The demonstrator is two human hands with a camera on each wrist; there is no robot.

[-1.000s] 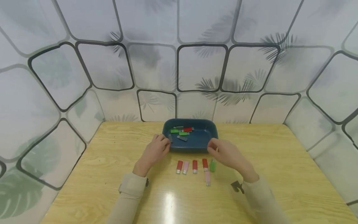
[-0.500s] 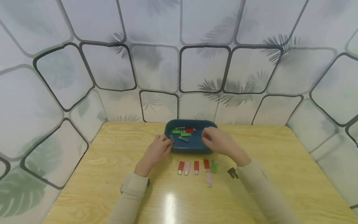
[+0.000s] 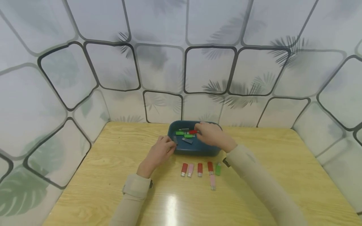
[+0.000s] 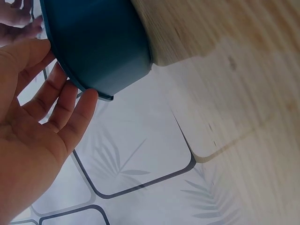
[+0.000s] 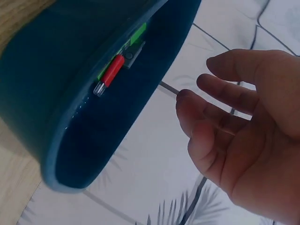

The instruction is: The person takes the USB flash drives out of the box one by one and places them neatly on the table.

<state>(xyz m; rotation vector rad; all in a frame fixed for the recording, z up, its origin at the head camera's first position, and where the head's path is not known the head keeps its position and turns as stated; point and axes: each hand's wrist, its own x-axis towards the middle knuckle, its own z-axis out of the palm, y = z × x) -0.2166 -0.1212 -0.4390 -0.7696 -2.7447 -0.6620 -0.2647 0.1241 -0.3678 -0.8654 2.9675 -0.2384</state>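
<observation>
My left hand (image 3: 160, 151) holds the left front rim of a dark blue plastic basket (image 3: 196, 151); the left wrist view shows its fingertips at the rim. My right hand (image 3: 212, 135) hovers over the basket's right part. Seen from the right wrist, its fingers are loosely bent with nothing between them, apart from the rim. Several USB sticks lie in the basket's left half, among them a red USB stick (image 5: 112, 71), a green USB stick (image 3: 180, 133) and a grey USB stick (image 3: 187, 141). The right hand covers part of the basket floor.
In front of the basket, USB sticks lie on the wooden table (image 3: 113, 175): a red one (image 3: 184, 169) beside a pink one (image 3: 190, 169), a red one (image 3: 200, 169), another red one (image 3: 210, 168) above a pink one (image 3: 212, 182), and a green one (image 3: 218, 169). A patterned curtain (image 3: 158, 69) stands behind.
My right hand has moved from the basket's front right corner, above the green USB stick, inward and left over the basket. The left hand stays at the rim.
</observation>
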